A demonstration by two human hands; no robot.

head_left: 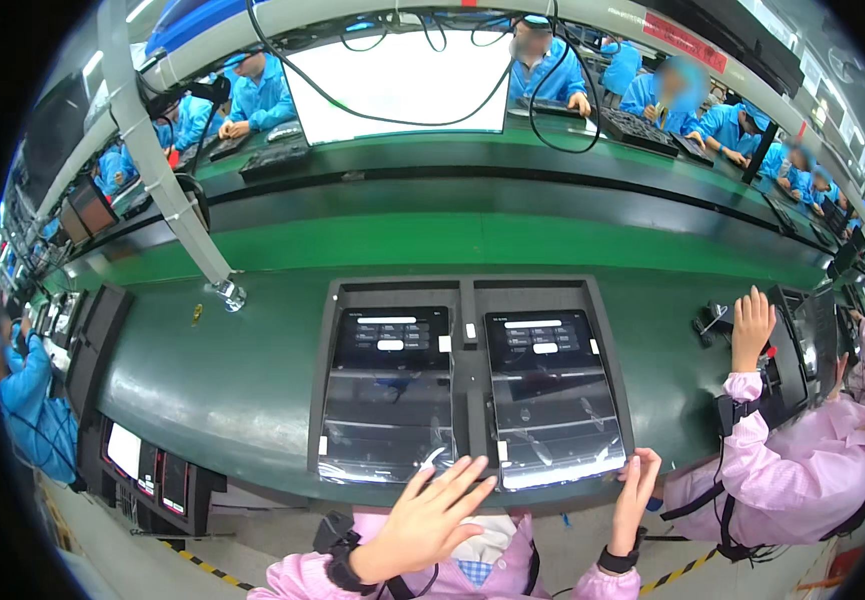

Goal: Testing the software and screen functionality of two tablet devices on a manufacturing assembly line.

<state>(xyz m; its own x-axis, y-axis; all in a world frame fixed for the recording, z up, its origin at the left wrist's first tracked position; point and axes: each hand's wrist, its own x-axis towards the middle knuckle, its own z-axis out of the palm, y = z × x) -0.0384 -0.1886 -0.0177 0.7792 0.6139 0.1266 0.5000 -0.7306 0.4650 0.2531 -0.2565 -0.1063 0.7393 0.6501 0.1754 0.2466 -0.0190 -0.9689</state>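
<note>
Two tablets lie side by side in a black two-compartment tray (467, 385) in front of me, screens up and lit. The left tablet (388, 385) and the right tablet (555, 400) each show a dark page with a pale bar and small tiles, under a shiny film. Small white tabs stick to their edges. My left hand (432, 515) hovers at the left tablet's lower end, fingers spread and holding nothing; contact with the tablet cannot be told. At the right tablet's lower right corner, my right hand (635, 490) has its fingers stretched beside the tray edge, with nothing visible in it.
A green workbench (212, 390) runs across. A metal post (167, 170) stands at its back left. On the right, a co-worker in pink (792, 450) reaches beside a dark tray. Below left, a rack (152, 475) holds devices. People in blue sit across, beyond a white panel (402, 85).
</note>
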